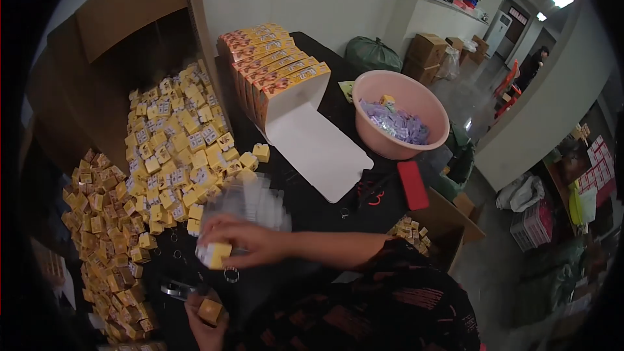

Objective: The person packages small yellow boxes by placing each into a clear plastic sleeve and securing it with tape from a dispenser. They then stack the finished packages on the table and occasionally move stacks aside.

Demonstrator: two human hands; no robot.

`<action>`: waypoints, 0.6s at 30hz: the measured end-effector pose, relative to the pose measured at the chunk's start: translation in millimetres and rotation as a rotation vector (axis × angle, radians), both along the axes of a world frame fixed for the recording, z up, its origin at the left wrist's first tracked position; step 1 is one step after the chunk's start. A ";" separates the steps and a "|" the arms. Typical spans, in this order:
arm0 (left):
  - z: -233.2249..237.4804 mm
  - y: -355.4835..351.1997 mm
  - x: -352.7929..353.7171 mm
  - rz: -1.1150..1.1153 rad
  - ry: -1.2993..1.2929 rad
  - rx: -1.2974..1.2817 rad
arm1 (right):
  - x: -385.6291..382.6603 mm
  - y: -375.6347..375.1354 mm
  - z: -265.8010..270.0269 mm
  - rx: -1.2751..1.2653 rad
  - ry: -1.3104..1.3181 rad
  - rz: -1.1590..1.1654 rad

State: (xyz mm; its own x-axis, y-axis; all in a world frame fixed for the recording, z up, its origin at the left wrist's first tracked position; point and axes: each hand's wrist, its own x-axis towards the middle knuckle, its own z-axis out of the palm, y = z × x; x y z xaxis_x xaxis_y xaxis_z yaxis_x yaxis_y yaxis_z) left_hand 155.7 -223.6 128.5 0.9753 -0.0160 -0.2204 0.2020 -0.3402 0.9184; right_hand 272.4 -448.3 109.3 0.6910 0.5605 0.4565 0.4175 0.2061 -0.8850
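Right hand [244,242]: arm reaches across our body to the left, palm down, fingers pinched on a yellow box [215,255] just above the table [305,211]. Left hand [203,324]: low and near us, palm up, cupping a second box [211,311]. We note the box pile [169,149] beyond and the basin [401,117] well apart to the right.

Yellow small boxes [172,149]; pink basin [416,101]; orange cartons [273,65]; red phone [413,185].
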 end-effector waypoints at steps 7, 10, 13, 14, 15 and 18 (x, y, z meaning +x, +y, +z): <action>11.1 -25.0 4.0 0.211 -0.108 -0.081 | -49.1 58.1 -20.3 0.158 -0.047 0.088; 12.0 -23.6 9.8 0.154 -0.113 -0.087 | -46.4 64.6 -25.0 0.109 -0.086 0.085; 12.3 -22.8 16.8 0.114 -0.124 -0.100 | -41.5 68.6 -30.4 0.043 -0.203 0.021; 12.1 -22.4 18.9 0.097 -0.122 -0.103 | -41.3 69.8 -32.8 0.032 -0.234 -0.022; 11.9 -22.5 21.3 0.077 -0.120 -0.106 | -42.2 70.1 -31.9 0.029 -0.232 -0.026; 11.7 -20.9 28.6 0.021 -0.117 -0.109 | -42.3 69.3 -27.0 0.004 -0.393 -0.214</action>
State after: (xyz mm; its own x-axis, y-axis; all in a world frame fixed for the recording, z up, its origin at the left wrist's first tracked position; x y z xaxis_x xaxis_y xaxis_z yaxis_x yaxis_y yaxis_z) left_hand 184.3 -244.5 140.2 0.9946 -0.0129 -0.1032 0.0973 -0.2344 0.9673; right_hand 230.1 -379.0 82.3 0.5650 0.4214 0.7094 0.7555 0.0815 -0.6500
